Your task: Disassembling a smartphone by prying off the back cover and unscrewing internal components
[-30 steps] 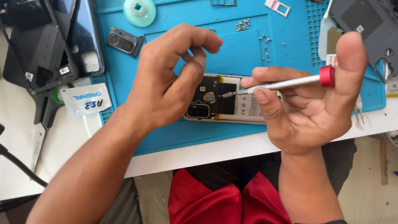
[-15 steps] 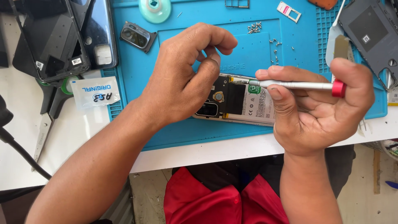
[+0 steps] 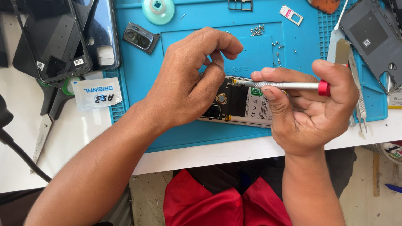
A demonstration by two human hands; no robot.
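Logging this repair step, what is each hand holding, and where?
Right hand grips the screwdriver along its silver shaft. Left hand presses on the opened phone.

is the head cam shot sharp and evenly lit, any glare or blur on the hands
Head view: bright, even light, soft shadows under both hands on the blue mat; left hand, right hand and screwdriver all sharp, no motion blur; mild sheen on the dark phone backs, no harsh glare.

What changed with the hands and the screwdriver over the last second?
The right hand swung the screwdriver from slanting to nearly level, tip at the opened phone's top edge. The left hand kept resting on the phone. The loose screws on the blue mat stayed put.
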